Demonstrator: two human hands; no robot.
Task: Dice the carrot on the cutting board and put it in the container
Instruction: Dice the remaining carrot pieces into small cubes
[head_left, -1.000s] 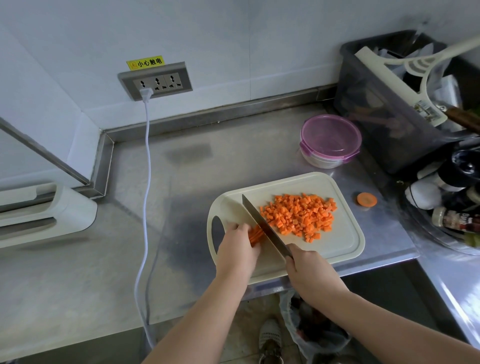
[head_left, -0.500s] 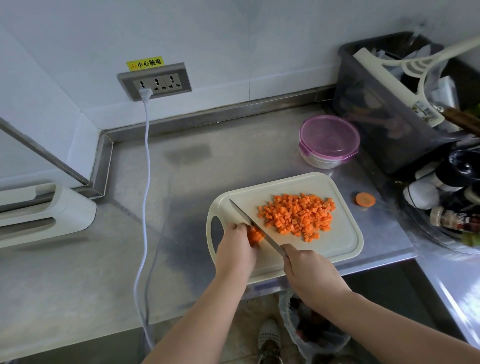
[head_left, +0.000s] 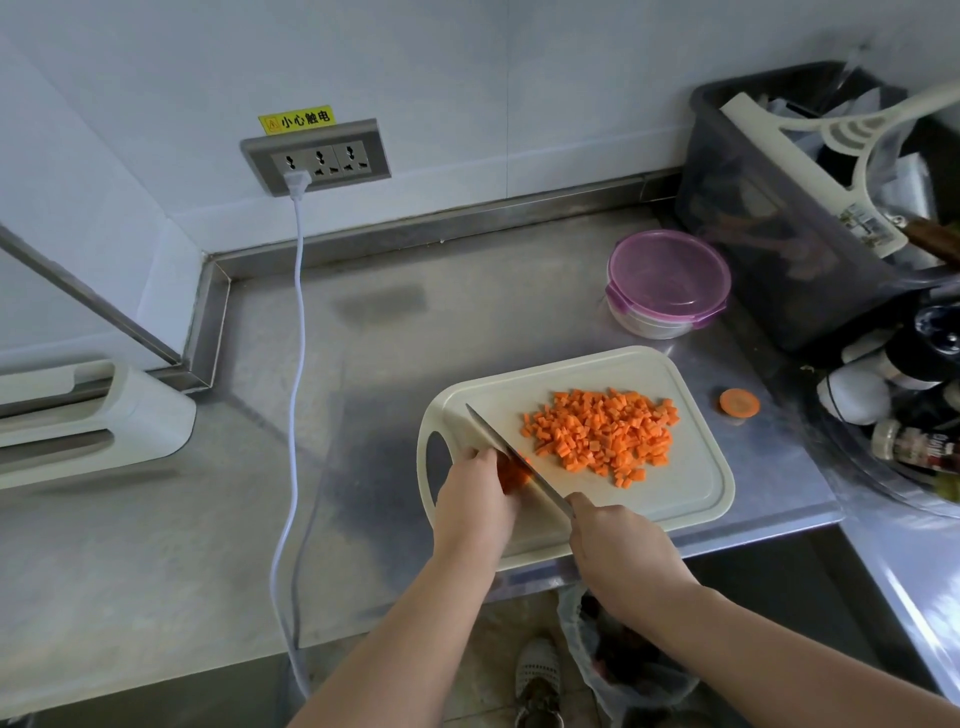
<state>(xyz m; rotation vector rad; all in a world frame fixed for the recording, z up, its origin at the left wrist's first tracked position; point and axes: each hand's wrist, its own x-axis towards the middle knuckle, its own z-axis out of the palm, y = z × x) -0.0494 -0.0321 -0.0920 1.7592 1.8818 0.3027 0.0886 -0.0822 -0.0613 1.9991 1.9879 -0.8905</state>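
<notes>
Carrot stub (head_left: 514, 474): uncut orange remnant at the near left of the cutting board, mostly hidden under fingers and blade; shape cannot be made out.
Diced carrot (head_left: 602, 436): loose heap of small orange cubes, mid-board, right of the blade.
Cutting board (head_left: 675, 488): cream plastic, rounded corners, oval grip hole at left.
Knife (head_left: 498, 441): steel blade lying diagonally against the stub; handle hidden inside the right hand.
Left hand (head_left: 475, 499): fingers curled down over the stub, holding it to the board.
Right hand (head_left: 618, 545): fingers wrapped round the knife handle.
Container (head_left: 667, 280): round, translucent purple lid on, standing on the steel table (head_left: 363, 364) behind the board; contents unclear.
Change: blade sits further left than a second ago; less of the stub shows.
</notes>
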